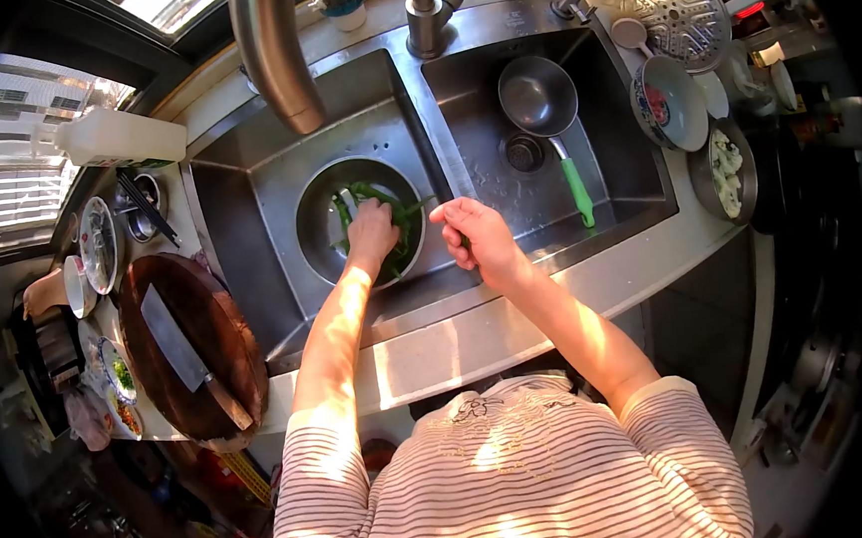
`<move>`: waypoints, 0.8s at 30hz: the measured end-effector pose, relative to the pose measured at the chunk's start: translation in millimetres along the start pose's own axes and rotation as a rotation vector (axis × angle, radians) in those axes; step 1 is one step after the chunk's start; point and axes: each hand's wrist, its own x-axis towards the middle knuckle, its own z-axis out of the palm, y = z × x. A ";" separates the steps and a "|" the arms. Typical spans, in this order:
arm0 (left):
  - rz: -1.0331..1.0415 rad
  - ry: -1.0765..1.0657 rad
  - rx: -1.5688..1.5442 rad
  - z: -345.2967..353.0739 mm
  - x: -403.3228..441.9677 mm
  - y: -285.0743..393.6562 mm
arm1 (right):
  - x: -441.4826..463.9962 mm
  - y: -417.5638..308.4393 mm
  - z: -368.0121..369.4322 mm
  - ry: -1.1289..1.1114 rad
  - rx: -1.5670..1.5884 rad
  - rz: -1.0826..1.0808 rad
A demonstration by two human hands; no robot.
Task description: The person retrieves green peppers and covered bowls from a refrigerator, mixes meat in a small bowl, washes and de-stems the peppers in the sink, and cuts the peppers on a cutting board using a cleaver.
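A round steel bowl [306, 230] sits in the left basin of the sink, with long green peppers [414, 213] inside it. My left hand [372, 231] reaches down into this bowl, its fingers curled closed among the peppers; their tips are partly hidden. Just right of the bowl's rim, above the divider between the basins, my right hand [479, 239] is closed in a loose fist. A bit of dark green shows between its fingers, seemingly part of a pepper.
The right basin holds a steel ladle [539, 98] with a green handle. A faucet spout [279, 65] arches over the left basin. At left, a cleaver [178, 342] lies on a round wooden chopping board [148, 374]. Bowls [672, 102] and a pan of pale food [726, 173] stand at right.
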 end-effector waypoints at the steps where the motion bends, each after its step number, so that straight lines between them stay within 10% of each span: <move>1: 0.032 -0.007 -0.027 -1.0 -2.2 -5.1 | 0.4 3.1 0.5 0.006 -0.027 -0.006; 9: 0.080 -0.108 0.166 21.9 5.5 -15.5 | -6.0 10.9 2.2 -0.020 -0.173 -0.029; 15: -0.222 0.281 -0.976 -46.6 -12.5 -35.6 | -6.4 8.3 -5.1 0.043 -0.251 -0.111; 24: -0.465 0.522 -1.685 -105.3 -70.4 -13.3 | 36.9 32.7 27.7 -0.005 -0.747 -0.509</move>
